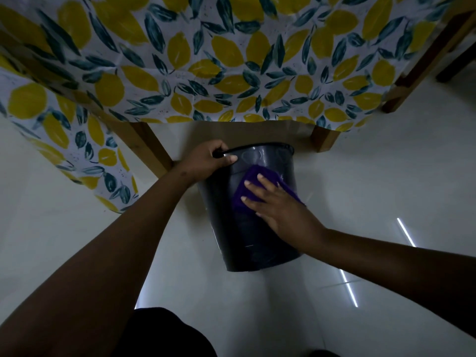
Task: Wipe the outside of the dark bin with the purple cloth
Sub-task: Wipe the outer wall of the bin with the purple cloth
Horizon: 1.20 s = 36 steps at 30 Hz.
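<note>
The dark bin [244, 240] is tipped on the pale floor, its mouth pointing away from me toward the table. My left hand [210, 161] grips the bin's rim at its upper left, fingers curled over the edge. The purple cloth [257, 181] lies against the bin's outer wall near the rim. My right hand [278, 207] presses flat on the cloth with straight, spread fingers, covering the cloth's lower right part.
A table draped with a lemon-print cloth [206, 60] stands just beyond the bin, with wooden legs at the left [152, 148] and right [324, 140]. Glossy white floor tiles [373, 176] lie all around. My dark-clad knee [167, 333] is at the bottom.
</note>
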Tool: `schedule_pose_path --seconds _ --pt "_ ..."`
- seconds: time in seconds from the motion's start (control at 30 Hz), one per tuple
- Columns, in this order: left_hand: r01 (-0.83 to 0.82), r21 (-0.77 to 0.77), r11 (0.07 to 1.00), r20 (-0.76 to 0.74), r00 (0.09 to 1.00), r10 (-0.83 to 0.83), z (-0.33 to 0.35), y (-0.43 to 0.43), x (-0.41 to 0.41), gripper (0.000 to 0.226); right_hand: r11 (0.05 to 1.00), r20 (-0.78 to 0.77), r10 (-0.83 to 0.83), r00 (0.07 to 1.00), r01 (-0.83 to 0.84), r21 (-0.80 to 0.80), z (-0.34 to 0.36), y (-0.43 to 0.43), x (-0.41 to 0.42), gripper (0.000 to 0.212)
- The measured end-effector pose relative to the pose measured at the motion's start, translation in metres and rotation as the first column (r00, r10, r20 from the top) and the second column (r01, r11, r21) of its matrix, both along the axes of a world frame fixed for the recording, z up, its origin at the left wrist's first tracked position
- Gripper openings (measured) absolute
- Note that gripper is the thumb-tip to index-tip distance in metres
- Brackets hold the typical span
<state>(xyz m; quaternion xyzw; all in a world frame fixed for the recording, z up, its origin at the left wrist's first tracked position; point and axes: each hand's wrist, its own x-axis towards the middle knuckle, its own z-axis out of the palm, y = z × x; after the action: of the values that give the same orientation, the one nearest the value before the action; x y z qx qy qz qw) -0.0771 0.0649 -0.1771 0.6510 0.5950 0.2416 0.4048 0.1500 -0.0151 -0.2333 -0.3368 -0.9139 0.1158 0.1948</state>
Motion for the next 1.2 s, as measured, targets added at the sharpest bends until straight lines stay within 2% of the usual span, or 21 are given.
schedule_pose_path --seconds 0.07,0.13,0.23,0.3,0.37,0.43,0.5,0.57,0.6,0.67,0.73,0.77,0.83,0.9,0.97,1.0,1.03,1.1,1.17,1.2 --pt "0.036 -0.008 0.999 -0.055 0.998 -0.037 0.001 0.001 0.006 0.02 0.995 0.056 0.093 0.994 -0.095 0.036 0.001 -0.009 -0.002 0.054" --pt "0.046 0.001 0.999 -0.105 0.993 -0.046 0.003 0.001 0.015 0.034 0.975 0.129 0.183 0.975 -0.197 0.106 0.001 -0.017 -0.008 0.055" --pt "0.0 0.01 1.0 -0.067 0.998 0.0 0.004 0.001 0.02 0.039 0.915 0.248 0.346 0.905 -0.384 0.125 -0.003 -0.031 -0.02 0.055" --pt "-0.013 -0.008 1.0 -0.047 0.999 0.012 0.004 0.001 0.018 0.039 0.885 0.285 0.407 0.868 -0.452 0.113 -0.002 -0.036 -0.022 0.057" --pt "-0.002 -0.024 1.0 -0.034 0.999 0.001 0.005 0.001 0.017 0.037 0.931 0.233 0.309 0.922 -0.343 0.125 0.0 -0.031 -0.014 0.059" --pt "0.006 -0.039 0.999 -0.006 1.0 -0.006 0.005 0.001 0.016 0.036 0.99 0.039 0.095 0.995 -0.098 0.097 0.0 -0.015 -0.002 0.055" --pt "0.002 -0.034 0.999 0.019 1.0 -0.001 0.004 0.0 0.013 0.035 0.993 -0.158 -0.111 0.981 0.105 -0.048 0.001 0.0 0.01 0.049" --pt "-0.018 -0.02 1.0 0.025 1.0 0.019 0.003 -0.002 0.009 0.034 0.971 -0.253 -0.217 0.943 0.182 -0.155 0.0 0.003 0.014 0.049" --pt "-0.028 -0.02 0.999 0.035 0.999 0.029 0.002 -0.003 0.008 0.033 0.973 -0.228 -0.216 0.949 0.19 -0.133 -0.002 -0.001 0.013 0.05" --pt "-0.037 -0.029 0.999 0.058 0.998 0.039 0.002 -0.005 0.005 0.031 0.996 -0.078 -0.09 0.993 0.089 -0.009 -0.009 -0.01 0.008 0.054" --pt "-0.037 -0.038 0.999 0.053 0.998 0.039 0.003 -0.005 0.002 0.029 0.998 0.063 0.061 0.996 -0.06 -0.004 -0.015 -0.012 0.005 0.059" --pt "-0.035 -0.046 0.998 0.055 0.998 0.037 0.003 -0.004 0.002 0.028 0.996 0.073 0.091 0.993 -0.091 -0.003 -0.017 -0.01 0.005 0.06" --pt "-0.034 -0.056 0.998 0.068 0.997 0.038 0.003 -0.002 0.001 0.029 0.999 -0.097 0.024 0.995 -0.027 -0.033 -0.016 -0.002 0.004 0.057" --pt "-0.036 -0.065 0.997 0.087 0.995 0.042 0.003 -0.002 0.002 0.031 0.967 -0.291 -0.211 0.933 0.155 -0.204 -0.008 0.005 0.006 0.049" --pt "-0.05 -0.083 0.995 0.104 0.993 0.059 0.004 -0.002 0.003 0.032 0.918 -0.336 -0.353 0.873 0.255 -0.303 -0.004 0.009 0.008 0.046" --pt "-0.06 -0.088 0.994 0.109 0.992 0.069 0.004 -0.002 0.003 0.032 0.926 -0.294 -0.344 0.892 0.272 -0.26 -0.005 0.009 0.008 0.046" --pt "-0.068 -0.088 0.994 0.106 0.991 0.077 0.004 -0.002 0.004 0.032 0.951 -0.229 -0.291 0.929 0.253 -0.179 -0.007 0.006 0.007 0.047" --pt "-0.075 -0.076 0.994 0.072 0.994 0.081 0.003 -0.002 0.008 0.031 0.995 -0.069 -0.102 0.992 0.102 -0.005 -0.014 0.0 0.003 0.052" --pt "-0.076 -0.059 0.995 0.034 0.996 0.078 0.001 -0.001 0.013 0.028 0.999 -0.025 0.048 0.999 -0.048 -0.01 -0.019 -0.002 0.001 0.055" --pt "-0.08 -0.053 0.995 0.026 0.996 0.081 0.0 -0.001 0.014 0.027 0.997 -0.074 0.062 0.995 -0.065 -0.036 -0.02 0.001 0.002 0.054"
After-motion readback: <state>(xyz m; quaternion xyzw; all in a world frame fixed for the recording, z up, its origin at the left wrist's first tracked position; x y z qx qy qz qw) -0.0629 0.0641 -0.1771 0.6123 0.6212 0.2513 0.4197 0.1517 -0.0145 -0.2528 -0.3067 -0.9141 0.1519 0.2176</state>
